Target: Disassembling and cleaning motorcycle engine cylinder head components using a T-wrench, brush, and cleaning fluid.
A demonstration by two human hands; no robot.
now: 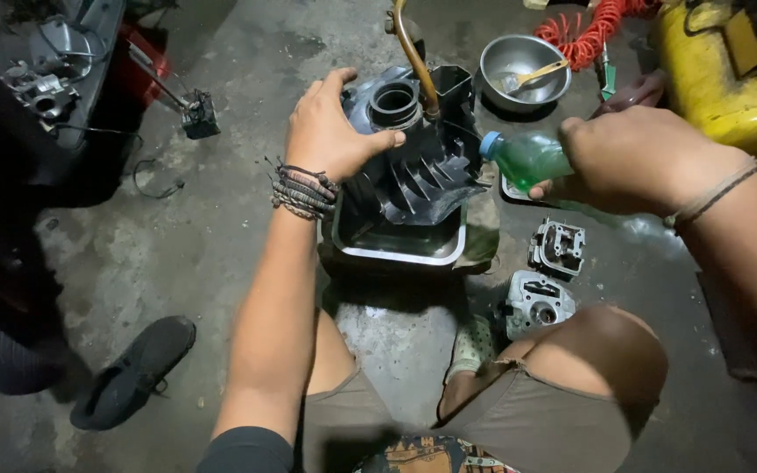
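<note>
While left hand grips finned black engine cover over metal tray, right hand clasps tilted green bottle; best: brace cover, aim cap low, pour slowly inside tray.

Stained grey concrete floor, dimly lit, with dark shadow at the left.

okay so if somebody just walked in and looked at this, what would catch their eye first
Dead centre, the left hand grips a black finned engine cylinder standing in a metal tray on the concrete floor. To its right, the right hand tips a green plastic bottle toward it. A bright yellow tank glows at the upper right.
</note>
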